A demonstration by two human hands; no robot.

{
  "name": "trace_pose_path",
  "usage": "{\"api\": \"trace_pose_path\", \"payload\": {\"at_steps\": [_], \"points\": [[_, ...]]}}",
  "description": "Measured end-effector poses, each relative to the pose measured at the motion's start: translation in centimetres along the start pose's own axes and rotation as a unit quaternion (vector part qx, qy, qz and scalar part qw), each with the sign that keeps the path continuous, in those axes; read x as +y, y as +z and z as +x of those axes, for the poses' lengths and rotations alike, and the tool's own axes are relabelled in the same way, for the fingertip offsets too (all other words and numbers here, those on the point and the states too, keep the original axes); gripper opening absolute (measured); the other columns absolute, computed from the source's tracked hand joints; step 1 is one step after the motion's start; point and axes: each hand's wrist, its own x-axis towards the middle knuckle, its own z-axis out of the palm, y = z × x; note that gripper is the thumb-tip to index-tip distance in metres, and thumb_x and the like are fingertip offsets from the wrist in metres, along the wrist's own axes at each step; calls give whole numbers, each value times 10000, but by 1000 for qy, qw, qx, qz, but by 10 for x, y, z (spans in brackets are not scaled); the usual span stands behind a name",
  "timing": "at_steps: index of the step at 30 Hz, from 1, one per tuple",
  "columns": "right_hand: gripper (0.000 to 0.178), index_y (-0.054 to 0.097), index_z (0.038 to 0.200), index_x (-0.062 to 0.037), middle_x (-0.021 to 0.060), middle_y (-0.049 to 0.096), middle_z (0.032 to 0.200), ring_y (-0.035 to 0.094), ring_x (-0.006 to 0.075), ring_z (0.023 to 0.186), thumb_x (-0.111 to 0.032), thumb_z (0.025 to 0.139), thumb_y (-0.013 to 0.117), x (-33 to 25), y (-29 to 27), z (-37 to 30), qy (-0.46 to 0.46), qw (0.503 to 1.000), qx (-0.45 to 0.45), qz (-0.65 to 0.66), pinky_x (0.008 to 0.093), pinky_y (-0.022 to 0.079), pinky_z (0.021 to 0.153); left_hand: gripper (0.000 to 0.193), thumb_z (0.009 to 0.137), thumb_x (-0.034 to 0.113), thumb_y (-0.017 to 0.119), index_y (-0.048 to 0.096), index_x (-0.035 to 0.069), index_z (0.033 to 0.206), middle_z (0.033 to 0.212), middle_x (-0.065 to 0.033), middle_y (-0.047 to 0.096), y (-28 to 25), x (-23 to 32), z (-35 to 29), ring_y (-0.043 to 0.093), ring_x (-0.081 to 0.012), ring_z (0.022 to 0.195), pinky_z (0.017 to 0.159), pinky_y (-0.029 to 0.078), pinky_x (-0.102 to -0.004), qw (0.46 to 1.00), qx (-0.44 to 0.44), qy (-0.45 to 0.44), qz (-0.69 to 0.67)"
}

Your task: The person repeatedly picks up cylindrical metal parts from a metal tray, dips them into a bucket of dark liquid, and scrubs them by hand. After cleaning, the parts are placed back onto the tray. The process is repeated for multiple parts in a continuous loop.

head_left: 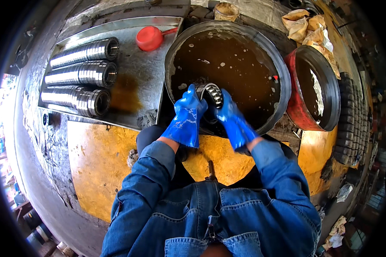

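Observation:
Both of my hands wear blue rubber gloves and hold one shiny roller bearing (213, 95) between them. It is tilted over the near rim of a wide round metal tub (283, 90) of murky brown liquid (231, 55). My left hand (188, 107) closes on the bearing's left side, with the thumb upward. On the other side my right hand (230, 115) grips it, slightly blurred, the fingers partly hidden. Under the bearing, the lower part of what lies between my wrists is dark and hard to make out.
Left of the tub, a metal tray (141, 73) bears several rows of steel rings (82, 73) and a red dipper (150, 38). A red drum with liquid (292, 81) stands at the right, beside stacked dark parts (351, 120). Behind are a small bucket (226, 12) and crumpled brown paper (304, 26).

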Motion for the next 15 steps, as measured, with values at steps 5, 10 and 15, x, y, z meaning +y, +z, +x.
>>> {"api": "trace_pose_path", "payload": {"at_steps": [5,10,15], "points": [[732,475,1477,42,263,598,1402,581,346,1322,-285,884,753,-33,-13,51,-54,991,-43,119,410,450,1125,751,957,535,598,388,105,1536,1371,-240,620,-2,4,1,684,-373,1182,1005,544,-487,1000,-2,-18,-5],[841,379,1533,-6,271,556,1448,580,375,1325,-395,892,758,5,28,30,-51,985,110,125,441,463,1137,765,932,482,642,387,83,1531,1371,-239,621,6,1,10,683,-384,1179,1007,541,-490,1000,13,17,4],[893,358,1561,-15,261,553,1459,531,372,1382,-297,839,802,-25,-3,-17,7,1000,25,13,443,432,1164,727,933,447,653,409,72,1506,1349,-245,634,5,-10,0,688,-387,1168,993,551,-483,1000,9,-2,8]]}}
